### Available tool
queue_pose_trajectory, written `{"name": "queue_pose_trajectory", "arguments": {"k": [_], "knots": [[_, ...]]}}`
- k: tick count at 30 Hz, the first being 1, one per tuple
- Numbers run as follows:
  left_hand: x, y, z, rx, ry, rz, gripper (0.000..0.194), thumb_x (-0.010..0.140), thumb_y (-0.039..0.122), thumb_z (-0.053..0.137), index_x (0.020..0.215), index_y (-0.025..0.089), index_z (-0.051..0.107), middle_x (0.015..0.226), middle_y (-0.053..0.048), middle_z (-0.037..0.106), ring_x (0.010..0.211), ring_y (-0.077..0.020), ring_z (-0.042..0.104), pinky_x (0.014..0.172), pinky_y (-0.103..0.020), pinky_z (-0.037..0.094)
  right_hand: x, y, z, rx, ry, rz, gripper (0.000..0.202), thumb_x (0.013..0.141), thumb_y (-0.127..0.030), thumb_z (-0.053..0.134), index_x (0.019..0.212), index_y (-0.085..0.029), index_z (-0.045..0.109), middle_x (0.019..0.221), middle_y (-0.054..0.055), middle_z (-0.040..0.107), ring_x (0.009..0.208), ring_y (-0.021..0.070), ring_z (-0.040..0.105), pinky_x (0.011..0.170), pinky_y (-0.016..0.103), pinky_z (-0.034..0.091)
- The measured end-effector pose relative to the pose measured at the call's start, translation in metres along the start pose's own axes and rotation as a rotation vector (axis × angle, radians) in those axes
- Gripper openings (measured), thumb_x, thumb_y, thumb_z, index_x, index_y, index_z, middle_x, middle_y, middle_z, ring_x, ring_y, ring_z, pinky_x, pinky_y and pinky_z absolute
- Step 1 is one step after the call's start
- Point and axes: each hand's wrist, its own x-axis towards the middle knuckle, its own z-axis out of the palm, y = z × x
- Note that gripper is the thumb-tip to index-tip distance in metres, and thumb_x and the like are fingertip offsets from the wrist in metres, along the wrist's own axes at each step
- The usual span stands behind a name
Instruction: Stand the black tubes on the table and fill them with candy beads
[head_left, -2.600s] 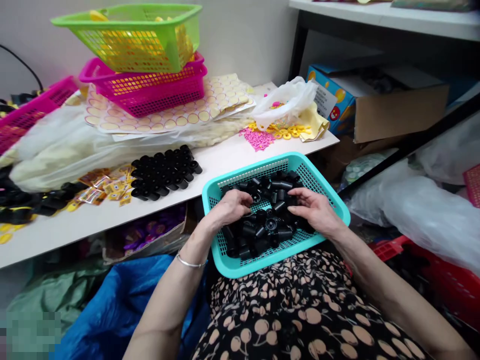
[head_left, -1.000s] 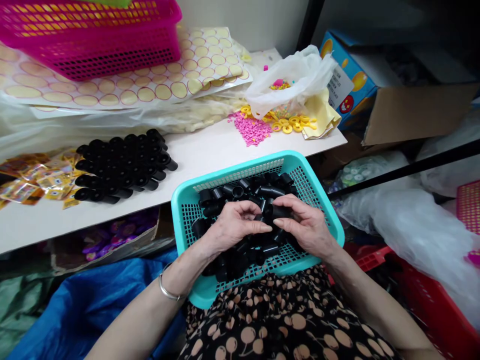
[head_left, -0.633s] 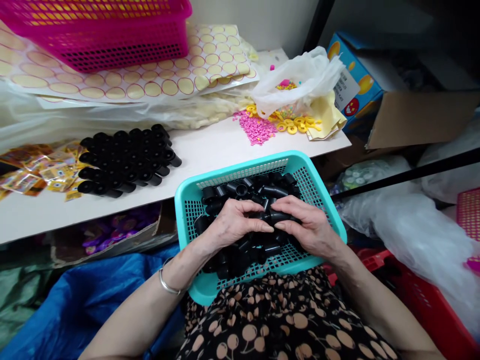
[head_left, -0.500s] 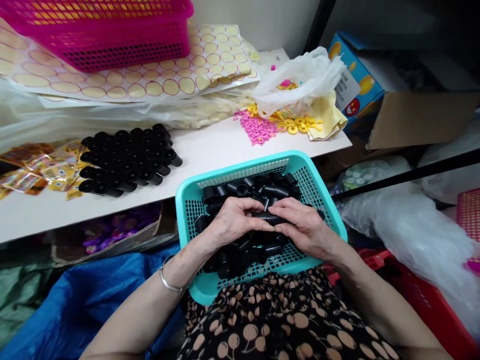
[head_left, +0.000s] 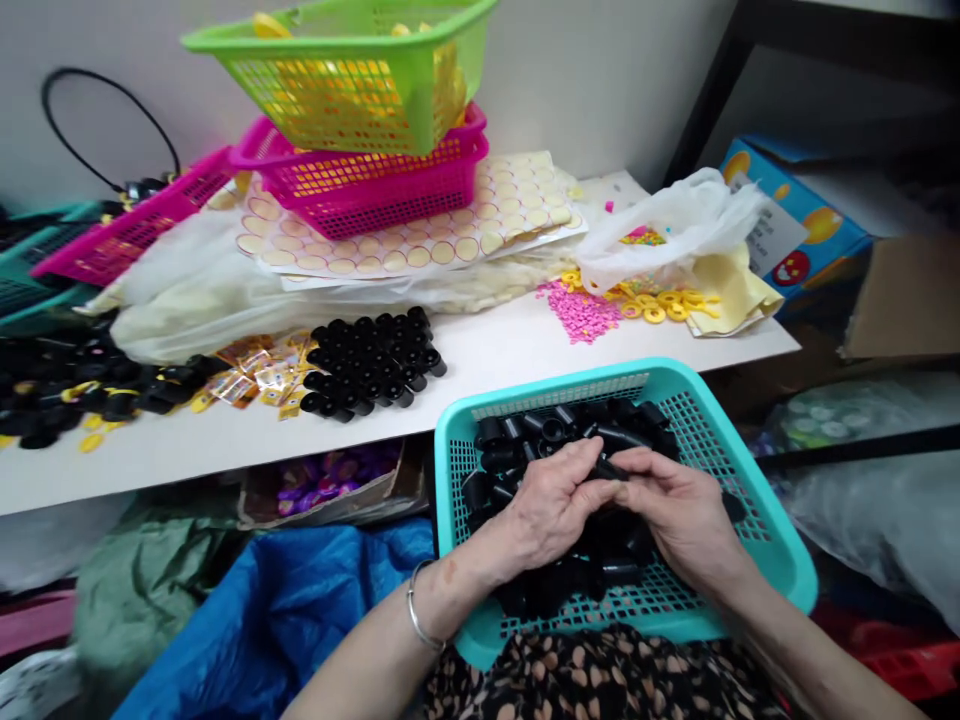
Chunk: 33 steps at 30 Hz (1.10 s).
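Note:
A turquoise plastic basket (head_left: 456, 480) rests at my lap, filled with loose black plastic tubes (head_left: 553, 430). Over its middle, my left hand (head_left: 551, 500) and my right hand (head_left: 679, 505) meet with fingertips almost together. Both are closed on a small black plastic piece (head_left: 609, 470), largely covered by the fingers, so its exact shape is hard to make out. On the white shelf beyond stands a block of upright black cylinders (head_left: 371, 362) in rows, beside small orange printed packets (head_left: 259, 375).
Pink beads (head_left: 581, 312) and yellow rings (head_left: 660, 305) lie by a white plastic bag (head_left: 675, 220). A green basket (head_left: 337, 100) sits in a pink basket (head_left: 390, 200) at the back. A blue box (head_left: 802, 220) stands right; blue sheeting (head_left: 300, 600) hangs below left.
The view has swung left and up, bringing the green basket and the shelf's left end into sight. My hands stay together over the basket, with the fingers shifted around the black piece.

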Motion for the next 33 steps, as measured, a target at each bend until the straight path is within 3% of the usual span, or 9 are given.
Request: {"name": "queue_pose_trajectory", "arguments": {"k": [3, 5, 9, 11, 15, 19, 24, 29, 33], "knots": [[-0.003, 0.001, -0.01, 0.039, -0.049, 0.065, 0.031, 0.087, 0.032, 0.054, 0.111, 0.016, 0.065, 0.095, -0.007, 0.068, 0.084, -0.0151, 0.062, 0.078, -0.026, 0.05, -0.001, 0.0, 0.006, 0.043, -0.095, 0.062, 0.023, 0.066, -0.028, 0.078, 0.087, -0.022, 0.07, 0.086, 0.001, 0.063, 0.07, 0.0131, 0.06, 0.067, 0.027, 0.053], [-0.005, -0.001, -0.024, 0.066, 0.033, 0.061, 0.029, 0.083, 0.032, 0.059, 0.105, 0.016, 0.067, 0.091, -0.007, 0.069, 0.08, -0.0148, 0.062, 0.074, -0.026, 0.05, 0.002, -0.005, 0.007, -0.07, -0.144, 0.054, 0.031, 0.064, -0.028, 0.079, 0.092, -0.022, 0.069, 0.093, 0.002, 0.061, 0.08, 0.0154, 0.06, 0.071, 0.028, 0.052], [-0.006, -0.021, -0.068, 0.212, 0.608, -0.12, 0.038, 0.073, 0.037, 0.069, 0.105, 0.018, 0.066, 0.088, -0.004, 0.069, 0.071, -0.0138, 0.061, 0.066, -0.026, 0.05, 0.015, -0.016, -0.01, -0.412, -0.11, -0.024, 0.029, 0.071, -0.03, 0.071, 0.099, -0.022, 0.064, 0.1, 0.003, 0.057, 0.088, 0.0169, 0.058, 0.076, 0.031, 0.05], [-0.002, -0.038, -0.094, 0.441, 0.744, -0.21, 0.037, 0.071, 0.038, 0.069, 0.102, 0.018, 0.067, 0.085, -0.003, 0.068, 0.068, -0.0136, 0.059, 0.064, -0.026, 0.048, 0.02, -0.017, -0.022, -0.537, -0.078, -0.057, 0.021, 0.075, -0.03, 0.067, 0.094, -0.021, 0.062, 0.092, 0.002, 0.057, 0.085, 0.0166, 0.056, 0.075, 0.032, 0.048], [0.008, -0.073, -0.136, 0.757, 0.604, -0.158, 0.025, 0.076, 0.032, 0.059, 0.093, 0.016, 0.067, 0.09, -0.006, 0.067, 0.079, -0.017, 0.06, 0.071, -0.027, 0.046, 0.023, -0.014, -0.034, -0.643, -0.139, -0.034, 0.014, 0.08, -0.031, 0.061, 0.09, -0.02, 0.059, 0.083, 0.001, 0.055, 0.078, 0.0162, 0.054, 0.072, 0.032, 0.046], [0.014, -0.092, -0.155, 0.955, 0.47, -0.131, 0.019, 0.078, 0.029, 0.054, 0.086, 0.018, 0.067, 0.095, -0.007, 0.064, 0.082, -0.0185, 0.059, 0.071, -0.028, 0.045, 0.021, -0.011, -0.03, -0.622, -0.21, -0.057, 0.012, 0.081, -0.029, 0.058, 0.09, -0.02, 0.057, 0.087, 0.001, 0.053, 0.079, 0.0157, 0.054, 0.072, 0.031, 0.045], [0.02, -0.097, -0.16, 1.226, 0.343, -0.135, 0.019, 0.081, 0.03, 0.049, 0.081, 0.021, 0.065, 0.09, -0.007, 0.064, 0.086, -0.0232, 0.053, 0.072, -0.033, 0.04, 0.019, -0.015, -0.032, -0.637, -0.189, -0.13, 0.007, 0.081, -0.023, 0.057, 0.088, -0.02, 0.058, 0.086, 0.001, 0.053, 0.08, 0.0155, 0.053, 0.072, 0.031, 0.043], [0.027, -0.102, -0.163, 1.255, 0.371, -0.175, 0.018, 0.08, 0.03, 0.049, 0.082, 0.02, 0.064, 0.101, -0.009, 0.059, 0.089, -0.0255, 0.052, 0.069, -0.034, 0.038, 0.019, -0.016, -0.046, -0.722, -0.116, -0.228, 0.006, 0.081, -0.018, 0.056, 0.087, -0.019, 0.058, 0.085, 0.002, 0.054, 0.079, 0.0161, 0.053, 0.07, 0.031, 0.044], [0.025, -0.087, -0.153, 1.126, 0.437, -0.076, 0.018, 0.079, 0.029, 0.053, 0.088, 0.019, 0.064, 0.109, -0.01, 0.058, 0.097, -0.0261, 0.053, 0.077, -0.036, 0.041, 0.011, -0.021, -0.044, -1.029, -0.27, -0.406, 0.015, 0.082, -0.013, 0.051, 0.094, -0.019, 0.058, 0.1, 0.006, 0.058, 0.091, 0.0195, 0.05, 0.08, 0.035, 0.042]]}}
